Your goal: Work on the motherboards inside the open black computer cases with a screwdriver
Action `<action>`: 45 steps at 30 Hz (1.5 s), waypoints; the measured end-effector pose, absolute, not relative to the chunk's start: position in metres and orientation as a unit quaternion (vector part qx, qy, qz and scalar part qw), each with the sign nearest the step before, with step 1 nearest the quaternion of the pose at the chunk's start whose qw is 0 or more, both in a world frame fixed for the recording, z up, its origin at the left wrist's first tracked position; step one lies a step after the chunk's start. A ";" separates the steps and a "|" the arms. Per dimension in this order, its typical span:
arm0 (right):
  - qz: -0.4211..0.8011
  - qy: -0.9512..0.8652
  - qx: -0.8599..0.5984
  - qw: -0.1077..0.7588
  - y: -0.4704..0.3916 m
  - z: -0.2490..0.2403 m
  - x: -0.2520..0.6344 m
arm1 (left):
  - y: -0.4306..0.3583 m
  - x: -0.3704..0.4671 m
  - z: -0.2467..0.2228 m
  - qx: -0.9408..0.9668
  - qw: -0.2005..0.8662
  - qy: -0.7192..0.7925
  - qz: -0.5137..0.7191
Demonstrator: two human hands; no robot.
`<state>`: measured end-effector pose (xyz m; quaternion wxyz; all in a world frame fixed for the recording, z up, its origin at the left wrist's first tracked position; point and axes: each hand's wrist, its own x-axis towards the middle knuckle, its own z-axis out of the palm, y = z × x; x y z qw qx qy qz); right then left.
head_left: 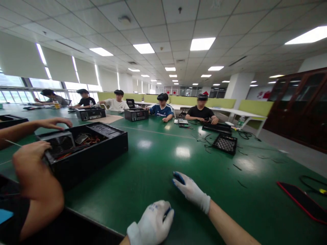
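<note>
My left hand point(152, 222), in a white glove with a blue palm, is low over the green table point(153, 163) near its front edge. Its fingers are curled in towards the thumb, and the inside of the grip is hidden. To the right and a bit farther out is my right hand point(191, 191), gloved the same way. Its fingers stretch forward to the left with the thumb apart, and I see nothing in it. The two hands do not touch. Bare green tabletop lies around both.
At left, another person's hands point(55, 123) are at an open black computer case point(89, 160). Several people sit across the table with more computer cases point(136, 114). A black mesh panel point(224, 143), loose cables point(246, 135) and a red-edged black mat point(301, 200) lie to the right.
</note>
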<state>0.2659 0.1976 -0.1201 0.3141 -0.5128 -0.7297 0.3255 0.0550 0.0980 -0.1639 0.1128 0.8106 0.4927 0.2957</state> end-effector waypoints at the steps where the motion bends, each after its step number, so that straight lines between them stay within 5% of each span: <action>1: 0.316 -0.723 -0.526 0.318 0.196 -0.124 0.278 | 0.103 0.061 -0.161 0.814 0.124 0.490 0.285; 17: 0.220 -0.676 -0.569 0.413 0.198 -0.174 0.330 | 0.209 0.146 -0.166 0.772 0.169 0.525 0.316; 45: 0.180 -0.705 -0.575 0.374 0.193 -0.170 0.317 | 0.202 0.139 -0.163 0.803 0.138 0.479 0.326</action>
